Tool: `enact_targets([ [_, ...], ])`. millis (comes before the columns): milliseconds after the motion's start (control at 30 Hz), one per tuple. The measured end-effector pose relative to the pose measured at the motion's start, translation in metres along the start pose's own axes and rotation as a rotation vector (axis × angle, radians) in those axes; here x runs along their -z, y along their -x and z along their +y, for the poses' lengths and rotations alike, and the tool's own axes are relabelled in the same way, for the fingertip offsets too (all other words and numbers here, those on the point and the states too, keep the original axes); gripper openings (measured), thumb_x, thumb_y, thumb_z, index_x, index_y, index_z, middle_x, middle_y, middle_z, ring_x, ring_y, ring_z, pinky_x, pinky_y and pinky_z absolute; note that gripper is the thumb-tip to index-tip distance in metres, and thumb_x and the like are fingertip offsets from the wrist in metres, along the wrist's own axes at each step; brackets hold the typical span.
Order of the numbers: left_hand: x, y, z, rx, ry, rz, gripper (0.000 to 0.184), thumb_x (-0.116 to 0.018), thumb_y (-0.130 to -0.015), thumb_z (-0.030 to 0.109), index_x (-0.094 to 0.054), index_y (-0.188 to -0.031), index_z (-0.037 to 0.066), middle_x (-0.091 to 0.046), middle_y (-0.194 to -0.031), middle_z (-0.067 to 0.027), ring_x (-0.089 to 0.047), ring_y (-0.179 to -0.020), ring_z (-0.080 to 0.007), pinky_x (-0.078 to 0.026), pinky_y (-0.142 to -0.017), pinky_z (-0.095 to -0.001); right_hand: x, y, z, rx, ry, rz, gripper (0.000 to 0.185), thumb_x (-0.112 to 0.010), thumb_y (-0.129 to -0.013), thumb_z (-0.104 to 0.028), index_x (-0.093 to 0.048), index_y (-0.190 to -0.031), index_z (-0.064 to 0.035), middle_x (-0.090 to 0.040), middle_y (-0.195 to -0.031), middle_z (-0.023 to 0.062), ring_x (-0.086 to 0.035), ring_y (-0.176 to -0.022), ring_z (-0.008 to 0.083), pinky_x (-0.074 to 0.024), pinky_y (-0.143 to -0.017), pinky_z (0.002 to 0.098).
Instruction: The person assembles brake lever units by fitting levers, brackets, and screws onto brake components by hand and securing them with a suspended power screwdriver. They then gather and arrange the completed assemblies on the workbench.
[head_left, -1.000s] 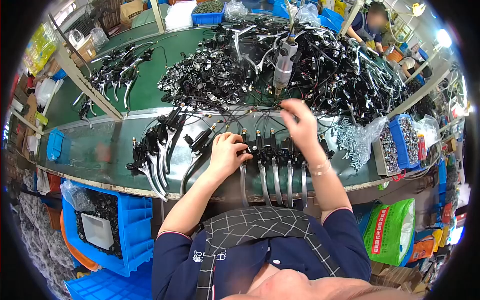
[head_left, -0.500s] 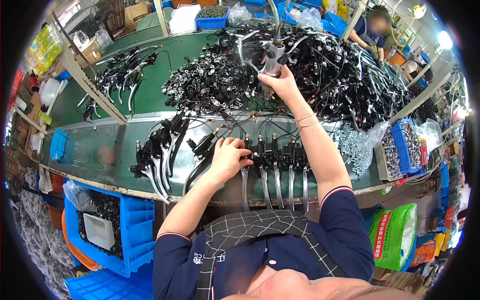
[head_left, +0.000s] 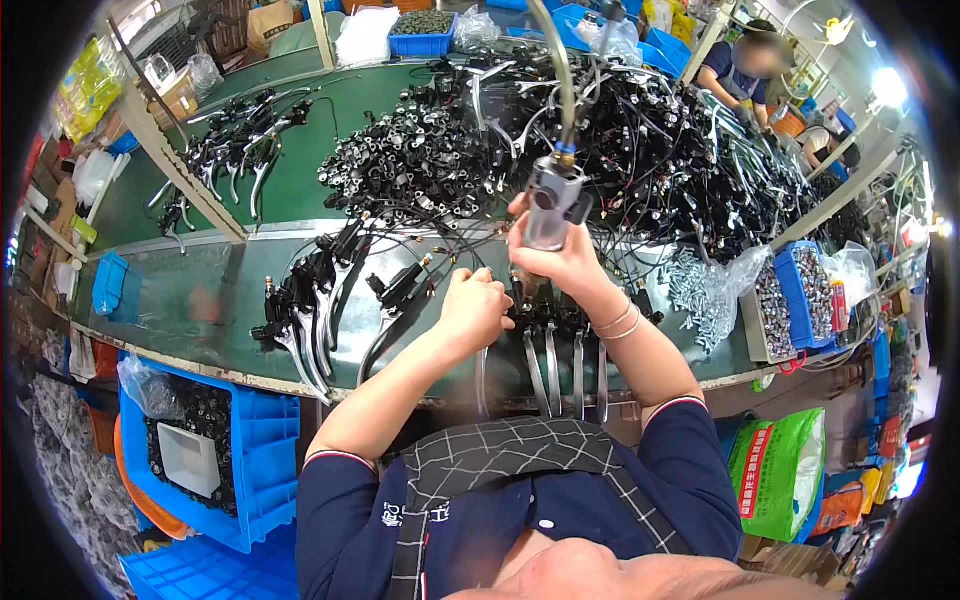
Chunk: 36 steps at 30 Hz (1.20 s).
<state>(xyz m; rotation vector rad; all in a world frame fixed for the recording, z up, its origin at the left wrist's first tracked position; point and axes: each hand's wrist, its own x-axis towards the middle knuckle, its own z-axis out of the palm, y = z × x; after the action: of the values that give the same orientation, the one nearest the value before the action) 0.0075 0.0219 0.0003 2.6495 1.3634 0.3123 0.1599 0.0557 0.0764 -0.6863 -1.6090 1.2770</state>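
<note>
My right hand [head_left: 562, 258] is wrapped round a silver air screwdriver [head_left: 552, 205], its hose running up from the top. The tool's tip points down at the row of black brake levers with silver blades [head_left: 553, 365] along the bench's front edge. Curled at the left end of that row, my left hand [head_left: 472, 312] grips a brake lever [head_left: 482, 380]; its body is mostly hidden by the fingers. Just left of this hand lies a single brake lever [head_left: 398, 290]. Farther left is a bunch of more brake levers [head_left: 318, 300].
A large heap of black lever parts [head_left: 660, 150] covers the back of the green bench, beside a pile of small clamps [head_left: 385, 165]. Loose screws [head_left: 690, 290] and a blue bin of small metal parts [head_left: 812, 290] lie right. A co-worker [head_left: 740, 75] is at the far right.
My right hand has brought the air screwdriver down and toward me, from over the heap to the lever row. My left hand has stayed at the row's left end, its fingers now more curled.
</note>
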Motion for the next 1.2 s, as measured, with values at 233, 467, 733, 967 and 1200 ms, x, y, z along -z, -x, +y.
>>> enact_targets([
  [233,-0.001,-0.005,0.012,0.130,0.209,-0.043,0.029,-0.071,-0.069,0.031,-0.070,-0.093,0.014,-0.066,-0.075,-0.0056,-0.062,-0.080,-0.0248,-0.045,-0.077,-0.0373,0.008,0.010,0.009,-0.040,0.028,0.110,0.042,-0.063,-0.072,0.002,-0.048,-0.110,0.0022,-0.058,-0.073,0.0004,-0.052,-0.058,0.0057,-0.0425,-0.050,0.0205],
  [467,0.001,0.005,0.022,0.255,0.363,0.036,0.030,-0.073,-0.069,0.028,-0.071,-0.095,0.012,-0.067,-0.072,-0.0085,-0.064,-0.070,-0.0268,-0.050,-0.070,-0.0358,0.007,0.016,0.017,-0.068,0.042,0.184,0.039,-0.065,-0.070,-0.002,-0.050,-0.107,0.0007,-0.059,-0.076,0.0006,-0.052,-0.062,0.0048,-0.0432,-0.052,0.0211],
  [733,-0.001,0.007,0.020,0.255,0.384,0.045,0.032,-0.074,-0.068,0.030,-0.071,-0.095,0.014,-0.067,-0.072,-0.0085,-0.064,-0.071,-0.0264,-0.050,-0.069,-0.0351,0.009,0.024,0.016,-0.030,-0.031,0.225,0.041,-0.064,-0.074,0.001,-0.049,-0.111,0.0007,-0.059,-0.075,0.0013,-0.055,-0.060,0.0075,-0.0452,-0.052,0.0220],
  [967,-0.004,0.006,0.020,0.242,0.333,0.000,0.032,-0.071,-0.072,0.034,-0.071,-0.096,0.013,-0.068,-0.072,-0.0058,-0.063,-0.069,-0.0210,-0.040,-0.076,-0.0327,0.004,0.025,0.010,-0.049,-0.074,0.229,0.041,-0.064,-0.074,0.001,-0.049,-0.112,0.0010,-0.058,-0.076,0.0005,-0.054,-0.062,0.0068,-0.0448,-0.054,0.0213],
  [1200,-0.007,0.007,0.019,0.236,0.323,0.037,0.031,-0.071,-0.071,0.034,-0.072,-0.094,0.013,-0.068,-0.071,-0.0060,-0.062,-0.068,-0.0210,-0.040,-0.077,-0.0322,0.007,0.026,0.014,-0.056,-0.057,0.232,0.038,-0.063,-0.075,0.000,-0.049,-0.110,0.0009,-0.057,-0.075,-0.0004,-0.051,-0.060,0.0053,-0.0420,-0.052,0.0206],
])
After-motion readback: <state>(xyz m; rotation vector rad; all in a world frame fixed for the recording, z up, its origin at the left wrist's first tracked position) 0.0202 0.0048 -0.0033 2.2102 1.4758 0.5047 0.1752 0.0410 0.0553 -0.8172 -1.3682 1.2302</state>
